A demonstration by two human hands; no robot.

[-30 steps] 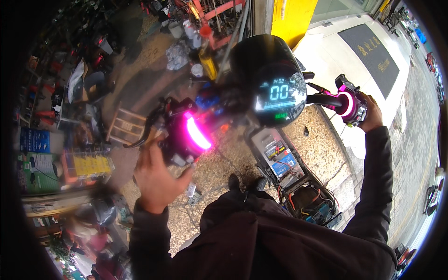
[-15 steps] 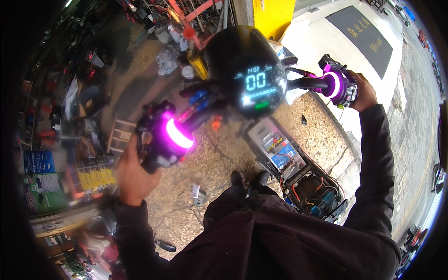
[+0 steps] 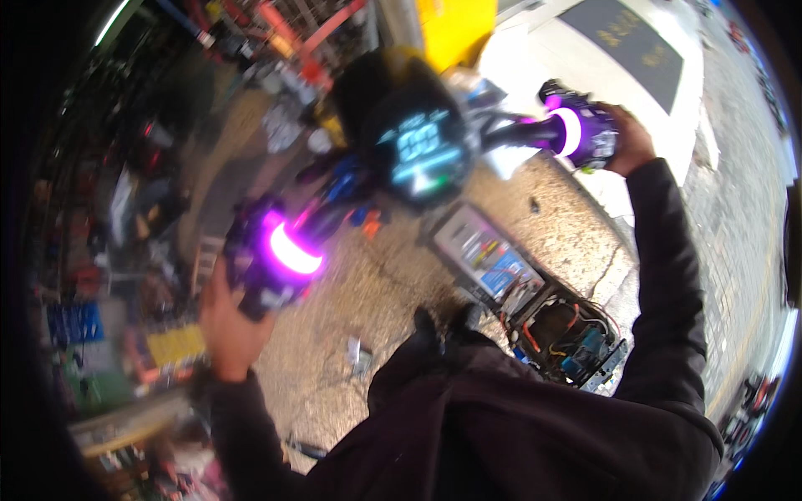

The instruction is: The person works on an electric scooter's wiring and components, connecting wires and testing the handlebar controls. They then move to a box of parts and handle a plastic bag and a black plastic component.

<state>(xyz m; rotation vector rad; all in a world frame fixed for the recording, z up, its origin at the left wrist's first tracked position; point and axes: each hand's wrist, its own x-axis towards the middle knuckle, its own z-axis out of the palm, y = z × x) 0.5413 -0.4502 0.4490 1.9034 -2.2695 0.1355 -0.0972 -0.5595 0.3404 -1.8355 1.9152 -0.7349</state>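
Observation:
My left hand (image 3: 232,321) is wrapped round the left grip of an electric scooter's handlebar (image 3: 526,135). A switch housing with a glowing purple ring (image 3: 292,250) is just inside that hand. At the far right, my right hand (image 3: 631,142) is closed round the right grip, beside a second glowing purple ring (image 3: 571,132). Between the hands, a round black dashboard display (image 3: 418,154) shows lit digits, smeared by motion. Both grips are mostly hidden by my fingers and the housings.
An open scooter body with a battery (image 3: 493,259) and exposed wiring (image 3: 560,334) lies right of my feet. A yellow panel (image 3: 455,33) and a pale ramp-like slab with a dark mat (image 3: 626,46) are beyond. Boxes and tools crowd the left side.
The handlebar and display have moved left in the picture, with both hands still on the grips. The picture is more blurred now.

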